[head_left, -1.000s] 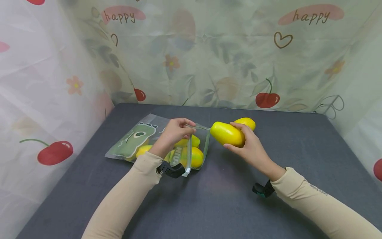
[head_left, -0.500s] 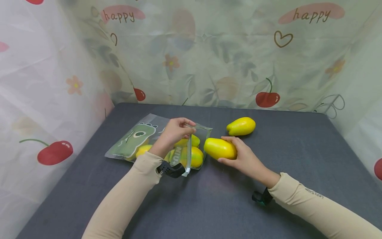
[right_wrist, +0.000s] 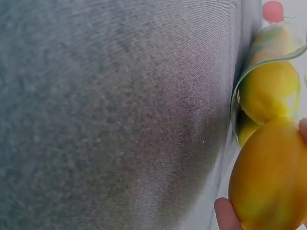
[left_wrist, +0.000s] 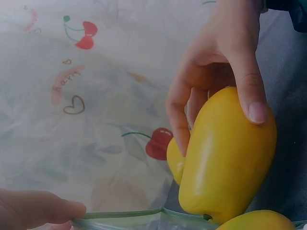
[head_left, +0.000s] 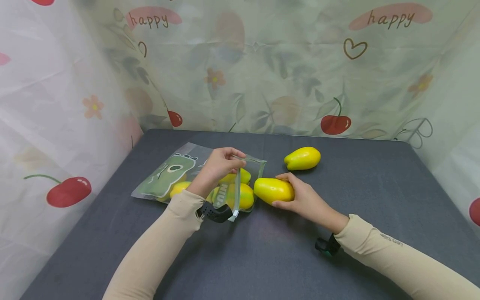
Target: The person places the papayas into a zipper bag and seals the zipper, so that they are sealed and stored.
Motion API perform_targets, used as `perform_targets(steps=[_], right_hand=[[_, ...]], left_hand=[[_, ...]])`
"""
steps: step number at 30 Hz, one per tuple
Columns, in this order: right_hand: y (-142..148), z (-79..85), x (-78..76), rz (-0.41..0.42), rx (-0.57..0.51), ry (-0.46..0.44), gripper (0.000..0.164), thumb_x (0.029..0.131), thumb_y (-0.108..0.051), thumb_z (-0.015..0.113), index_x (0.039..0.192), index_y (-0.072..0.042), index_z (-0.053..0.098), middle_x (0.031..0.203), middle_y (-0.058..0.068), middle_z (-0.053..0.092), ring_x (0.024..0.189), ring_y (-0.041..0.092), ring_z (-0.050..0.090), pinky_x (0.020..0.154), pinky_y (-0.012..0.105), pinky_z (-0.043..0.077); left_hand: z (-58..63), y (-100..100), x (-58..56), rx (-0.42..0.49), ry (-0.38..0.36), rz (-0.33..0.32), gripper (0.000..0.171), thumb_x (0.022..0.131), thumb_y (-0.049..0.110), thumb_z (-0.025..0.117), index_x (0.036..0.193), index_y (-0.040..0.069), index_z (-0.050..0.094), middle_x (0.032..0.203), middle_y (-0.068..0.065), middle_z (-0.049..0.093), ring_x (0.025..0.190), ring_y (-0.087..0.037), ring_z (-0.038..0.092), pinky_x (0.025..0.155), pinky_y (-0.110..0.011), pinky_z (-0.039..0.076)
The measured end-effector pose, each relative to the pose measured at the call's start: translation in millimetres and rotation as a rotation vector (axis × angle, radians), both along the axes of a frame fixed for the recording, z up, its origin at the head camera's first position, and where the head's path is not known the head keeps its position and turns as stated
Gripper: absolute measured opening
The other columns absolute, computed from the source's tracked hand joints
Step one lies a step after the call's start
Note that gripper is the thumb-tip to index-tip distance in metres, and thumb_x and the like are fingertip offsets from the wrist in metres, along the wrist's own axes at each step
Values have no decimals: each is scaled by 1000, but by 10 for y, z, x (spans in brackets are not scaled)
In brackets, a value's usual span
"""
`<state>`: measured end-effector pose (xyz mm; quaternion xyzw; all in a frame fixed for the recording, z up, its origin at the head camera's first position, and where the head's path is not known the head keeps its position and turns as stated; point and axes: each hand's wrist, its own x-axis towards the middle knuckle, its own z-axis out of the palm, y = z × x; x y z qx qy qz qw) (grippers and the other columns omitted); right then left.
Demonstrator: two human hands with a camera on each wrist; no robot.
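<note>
My right hand (head_left: 301, 198) grips a yellow papaya (head_left: 273, 190), thumb on one side and fingers on the other. Its far end points left, right at the mouth of a clear zip bag (head_left: 258, 168). With thumb and fingertips my left hand (head_left: 221, 166) pinches the upper edge of that mouth, which gapes toward the right. Inside the bag lie several yellow fruits (head_left: 245, 196) of similar look. From the left wrist view, the held papaya (left_wrist: 228, 158) shows its stem end down at the green-edged opening. In the right wrist view it overlaps a fruit (right_wrist: 271, 91) within the bag.
Another yellow papaya (head_left: 302, 158) lies on the dark grey table (head_left: 360, 179), behind the right hand. A green cartoon print (head_left: 168, 173) covers the bag's left part. A white slider (head_left: 234, 215) hangs at the zip's near end. Patterned curtains (head_left: 258, 75) enclose the table's back and sides.
My right hand has brought the papaya down and left toward the bag's mouth, uncovering the papaya behind. My left hand has kept its hold on the bag's edge.
</note>
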<state>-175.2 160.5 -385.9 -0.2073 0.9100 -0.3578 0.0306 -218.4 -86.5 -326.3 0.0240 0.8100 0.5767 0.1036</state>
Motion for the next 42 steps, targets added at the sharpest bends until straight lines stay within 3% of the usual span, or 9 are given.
perform_targets(steps=[6, 12, 15, 19, 24, 29, 34, 42], right_hand=[[-60, 0, -30, 46, -10, 9, 67, 79, -32, 81, 135, -13, 49, 129, 7, 56, 100, 21, 55, 86, 40, 47], [-118, 12, -34, 80, 23, 33, 70, 79, -30, 80, 140, -16, 50, 121, 9, 55, 97, 21, 52, 84, 38, 46], [-146, 36, -28, 88, 25, 27, 72, 80, -28, 80, 142, -14, 47, 124, 11, 54, 99, 22, 54, 86, 40, 47], [-189, 62, -24, 67, -1, -2, 73, 78, -29, 81, 137, -8, 44, 132, 13, 54, 108, 26, 58, 91, 44, 50], [-229, 70, -29, 43, -37, -35, 67, 78, -30, 82, 128, -8, 43, 129, 13, 56, 111, 31, 61, 90, 45, 52], [-260, 60, -44, 47, -60, -47, 63, 80, -29, 80, 130, -10, 47, 130, 13, 52, 112, 32, 58, 90, 44, 53], [-285, 46, -55, 37, -105, -67, 64, 80, -26, 80, 136, -15, 50, 116, 14, 47, 110, 35, 58, 85, 39, 56], [-344, 14, -80, 4, -146, -37, 62, 77, -28, 83, 126, -12, 49, 126, 9, 53, 109, 27, 60, 90, 44, 53]], left_hand=[[3, 8, -15, -10, 4, 0, 28, 88, 12, 69, 114, 2, 66, 100, -16, 66, 73, -18, 57, 74, -30, 54], [15, 19, -30, -17, 6, 11, 27, 87, 11, 69, 112, 2, 67, 95, -12, 67, 72, -18, 57, 69, -25, 53], [26, 20, -26, -11, 9, 12, 28, 87, 11, 69, 112, 1, 66, 93, -10, 66, 72, -18, 57, 69, -25, 52], [38, 20, -21, -10, 9, 16, 28, 87, 11, 69, 113, 0, 66, 92, -8, 66, 72, -18, 57, 70, -26, 53], [33, 21, -19, -24, 7, 19, 26, 87, 12, 69, 111, 2, 67, 91, -7, 65, 72, -19, 57, 70, -26, 52], [30, 22, -19, -29, 5, 18, 25, 87, 12, 69, 110, 4, 67, 91, -7, 65, 73, -19, 57, 70, -26, 53], [35, 24, -19, -24, -4, 21, 24, 87, 12, 69, 110, 5, 68, 90, -7, 65, 72, -19, 57, 71, -26, 53], [41, 29, -17, -11, -11, 16, 24, 87, 12, 69, 110, 5, 67, 91, -7, 64, 71, -19, 56, 70, -26, 52]])
